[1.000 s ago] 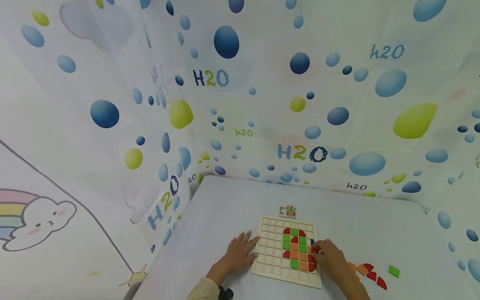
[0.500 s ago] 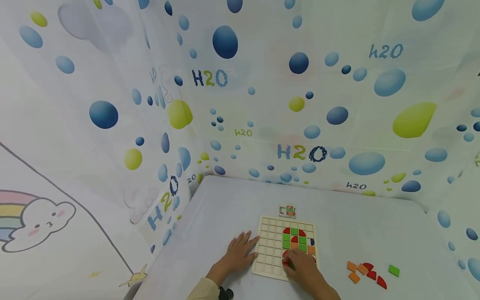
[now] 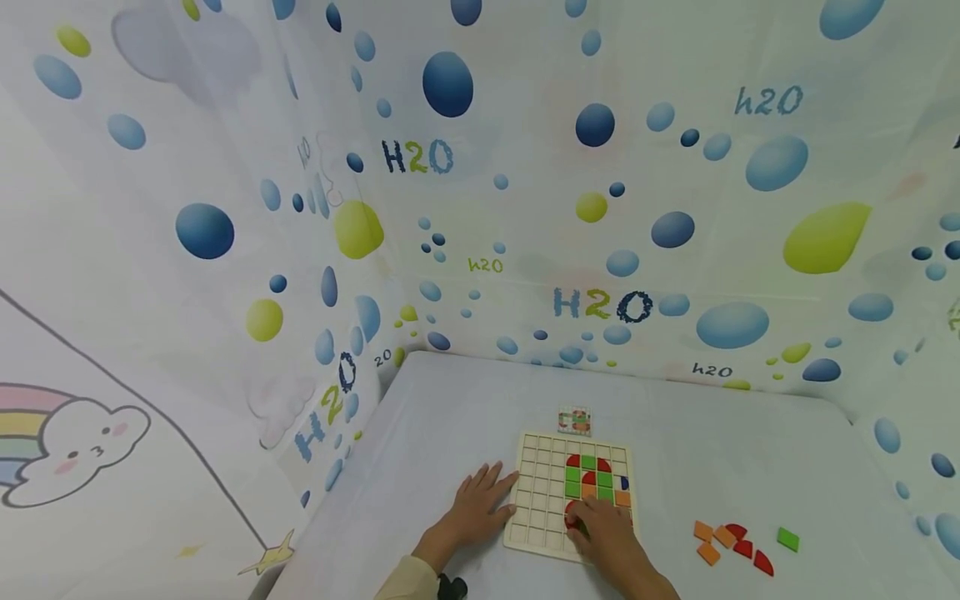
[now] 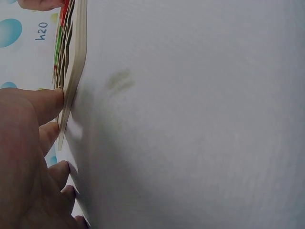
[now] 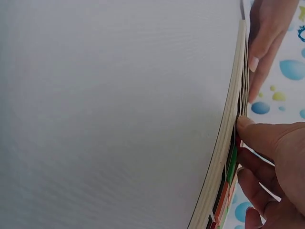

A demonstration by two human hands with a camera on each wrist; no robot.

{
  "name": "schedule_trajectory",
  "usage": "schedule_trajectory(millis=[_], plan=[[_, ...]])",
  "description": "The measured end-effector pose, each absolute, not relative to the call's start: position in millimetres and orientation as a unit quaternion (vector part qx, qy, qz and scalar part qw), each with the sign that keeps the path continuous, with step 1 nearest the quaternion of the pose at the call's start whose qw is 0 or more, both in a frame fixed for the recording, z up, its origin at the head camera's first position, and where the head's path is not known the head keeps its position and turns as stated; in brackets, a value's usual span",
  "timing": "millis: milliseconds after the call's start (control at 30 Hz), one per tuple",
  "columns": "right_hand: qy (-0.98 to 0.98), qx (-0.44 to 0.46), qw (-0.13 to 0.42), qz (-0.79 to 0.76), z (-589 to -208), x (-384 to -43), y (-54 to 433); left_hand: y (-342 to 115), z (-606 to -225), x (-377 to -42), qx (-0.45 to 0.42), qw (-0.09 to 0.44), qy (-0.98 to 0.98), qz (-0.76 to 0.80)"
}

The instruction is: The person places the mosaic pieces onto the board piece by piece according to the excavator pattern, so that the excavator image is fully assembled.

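A pale wooden grid board [image 3: 536, 504] lies on the white table with red, green and orange tiles in its right half. My left hand [image 3: 476, 506] rests flat beside it, fingers spread, fingertips at the left edge. In the left wrist view, the thumb and a finger touch the board's side. Over the lower part of the pattern, my right hand [image 3: 611, 537] pinches a red quarter-round tile [image 3: 572, 522] with thumb and fingers, down at a cell. The hand hides several tiles under it. In the right wrist view, a green tile [image 5: 232, 164] sits by those fingertips.
A small pattern card [image 3: 575, 421] lies just beyond the board. To the right are loose orange tiles [image 3: 708, 553], red quarter-round tiles [image 3: 762, 562] and a green tile [image 3: 787, 539]. A black object [image 3: 452, 587] is beside the left sleeve. Printed curtains [image 3: 517, 208] stand behind the table.
My right hand has moved left from the board's right edge to the lower left of the pattern with a red tile, then stayed there. The left hand has not moved.
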State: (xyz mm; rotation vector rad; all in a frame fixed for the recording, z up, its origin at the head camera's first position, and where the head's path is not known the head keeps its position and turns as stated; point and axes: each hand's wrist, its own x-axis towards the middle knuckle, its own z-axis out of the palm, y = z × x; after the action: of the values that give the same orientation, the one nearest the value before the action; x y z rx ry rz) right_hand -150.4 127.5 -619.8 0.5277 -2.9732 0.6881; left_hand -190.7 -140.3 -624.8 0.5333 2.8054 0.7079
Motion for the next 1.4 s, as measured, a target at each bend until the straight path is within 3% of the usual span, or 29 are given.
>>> schedule_trajectory(millis=[1400], plan=[[-0.968,0.13,0.028,0.215,-616,-150,134,-143,-627,-191,0.184,0.103,0.946,0.246]])
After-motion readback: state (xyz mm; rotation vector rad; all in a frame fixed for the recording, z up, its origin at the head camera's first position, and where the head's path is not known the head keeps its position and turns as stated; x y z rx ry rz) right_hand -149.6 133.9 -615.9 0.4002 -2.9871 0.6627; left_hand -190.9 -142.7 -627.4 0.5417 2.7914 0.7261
